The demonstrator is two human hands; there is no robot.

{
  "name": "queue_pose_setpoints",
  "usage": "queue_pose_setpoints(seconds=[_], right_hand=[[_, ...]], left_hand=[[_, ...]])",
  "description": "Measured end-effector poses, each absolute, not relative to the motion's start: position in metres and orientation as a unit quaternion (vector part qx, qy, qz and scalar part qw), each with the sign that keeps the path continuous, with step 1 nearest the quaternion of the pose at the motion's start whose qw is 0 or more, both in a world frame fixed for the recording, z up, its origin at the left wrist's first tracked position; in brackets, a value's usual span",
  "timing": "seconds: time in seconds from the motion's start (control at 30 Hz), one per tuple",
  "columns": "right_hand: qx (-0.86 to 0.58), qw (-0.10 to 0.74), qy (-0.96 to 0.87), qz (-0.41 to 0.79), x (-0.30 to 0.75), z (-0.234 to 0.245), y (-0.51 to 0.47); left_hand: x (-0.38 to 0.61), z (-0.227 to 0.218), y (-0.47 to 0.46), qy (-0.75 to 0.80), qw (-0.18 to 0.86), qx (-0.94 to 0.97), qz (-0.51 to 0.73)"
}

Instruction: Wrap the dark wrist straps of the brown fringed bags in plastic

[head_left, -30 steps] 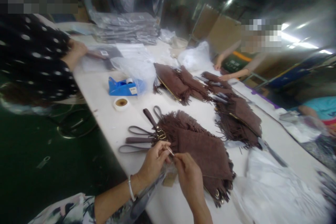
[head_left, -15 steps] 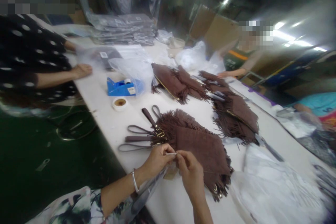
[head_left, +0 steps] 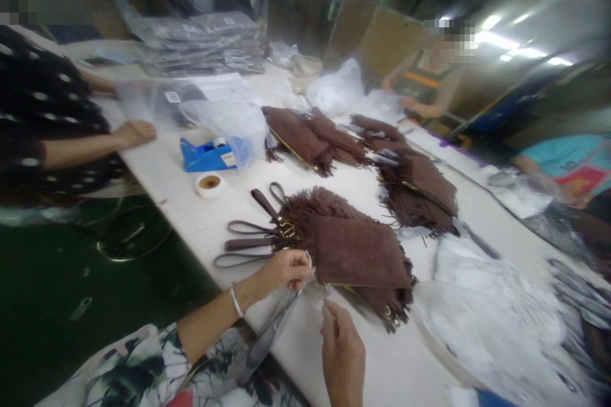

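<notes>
Fringed brown pouches (head_left: 358,251) lie stacked in front of me, with a gold zip along the near edge of the top one. Dark wrist straps (head_left: 251,245) with gold clasps stick out on their left. My left hand (head_left: 291,269), a silver bangle on its wrist, is closed on a thin whitish string (head_left: 309,261) beside the top pouch's corner. Lower and to the right, my right hand (head_left: 341,346) has its thumb and fingers pressed together; anything between them is too small to make out. Below my left hand, a greyish strip (head_left: 270,337) hangs over the table edge.
A blue tape dispenser (head_left: 207,156) and a tape roll (head_left: 209,184) stand at left. More brown pouches (head_left: 420,187) lie farther back. White plastic bags (head_left: 491,311) fill the right side. Co-workers (head_left: 71,127) are around the table; packed grey bags (head_left: 205,44) are piled behind.
My hands have come apart: the right has dropped down and away from the string, while the left keeps hold of it. The tan tag seen below them is no longer clearly visible. The view has shifted slightly.
</notes>
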State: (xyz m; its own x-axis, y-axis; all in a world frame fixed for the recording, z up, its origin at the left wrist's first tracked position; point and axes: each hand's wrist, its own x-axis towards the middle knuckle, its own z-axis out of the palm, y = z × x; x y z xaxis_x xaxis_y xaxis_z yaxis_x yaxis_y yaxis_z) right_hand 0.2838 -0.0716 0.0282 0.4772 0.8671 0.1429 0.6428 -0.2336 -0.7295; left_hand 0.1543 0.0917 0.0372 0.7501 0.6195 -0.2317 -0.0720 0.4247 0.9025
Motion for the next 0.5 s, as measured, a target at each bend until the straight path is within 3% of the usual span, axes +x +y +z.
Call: queue_pose_setpoints(seconds=[0.13, 0.27, 0.4, 0.5], right_hand=[[-0.760, 0.448, -0.319, 0.346, 0.272, 0.006, -0.072], [-0.676, 0.567, -0.192, 0.431, 0.258, 0.001, -0.048], [-0.659, 0.622, -0.105, 0.410, 0.248, -0.002, -0.052], [-0.725, 0.565, -0.146, 0.366, 0.244, -0.002, -0.072]], left_hand=[[0.151, 0.038, 0.089, 0.296, 0.804, 0.462, 0.229], [0.144, 0.045, 0.088, 0.282, 0.793, 0.492, 0.223], [0.135, 0.053, 0.088, 0.267, 0.796, 0.500, 0.212], [0.132, 0.051, 0.088, 0.264, 0.803, 0.493, 0.207]])
